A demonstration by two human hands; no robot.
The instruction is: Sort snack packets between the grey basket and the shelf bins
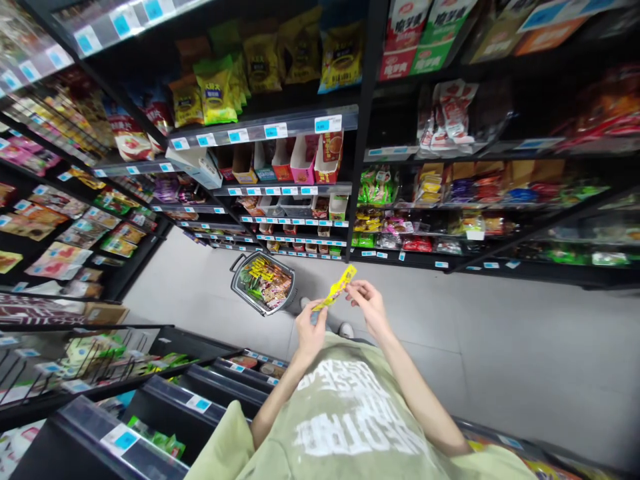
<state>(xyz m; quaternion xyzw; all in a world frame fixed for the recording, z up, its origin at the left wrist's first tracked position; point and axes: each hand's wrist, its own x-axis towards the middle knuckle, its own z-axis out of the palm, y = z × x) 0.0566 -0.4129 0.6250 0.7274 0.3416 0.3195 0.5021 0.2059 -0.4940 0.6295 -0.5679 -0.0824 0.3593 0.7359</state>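
Note:
A narrow yellow snack packet (336,288) is held slantwise in front of my body, above the floor. My left hand (311,328) pinches its lower end between thumb and fingers. At the packet's right side, my right hand (367,303) has its fingers bent together close to the edge; whether they grip it or only touch it is hard to make out. To the left on the floor stands a dark shopping basket (263,283) with a handle, filled with yellow, green and pinkish packets.
Tall black shelves (357,133) with price labels and packaged snacks rise ahead. More shelving (165,393) stands close on my left, and another rack (515,443) is at the lower right. Grey floor (530,340) runs along the aisle.

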